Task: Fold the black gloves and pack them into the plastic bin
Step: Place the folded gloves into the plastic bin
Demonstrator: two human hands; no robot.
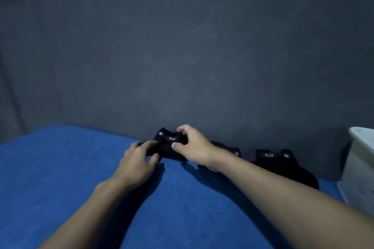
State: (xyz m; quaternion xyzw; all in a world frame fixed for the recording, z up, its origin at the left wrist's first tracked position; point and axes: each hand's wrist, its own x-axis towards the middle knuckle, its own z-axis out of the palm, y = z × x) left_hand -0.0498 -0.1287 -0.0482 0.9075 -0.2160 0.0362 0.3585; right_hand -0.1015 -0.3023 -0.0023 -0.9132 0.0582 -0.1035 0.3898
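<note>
The person's left forearm [91,208] and right forearm [283,194] reach forward, bare, over a blue padded surface [60,168]. At the right edge of the view, on that surface, stands the white plastic bin [360,168]; only its near corner and rim show, and its inside is hidden. Farther out the left hand [139,159] grips the left end of the held black glove [168,144], fingers laid over the top and thumb tucked against the near edge; the right hand [194,145] grasps the same glove from the right, its fingers curled over the far side and its thumb pressed on the front, just beside a small white "5.11" label. This glove is bunched and sits at the far edge of the surface; whether it rests on the surface or is lifted clear cannot be told. A second black glove [228,150] lies partly under the right wrist; a third black glove [283,166], with the same label, lies to its right, near the bin but apart from it. Behind everything rises a dark grey wall [182,46].
</note>
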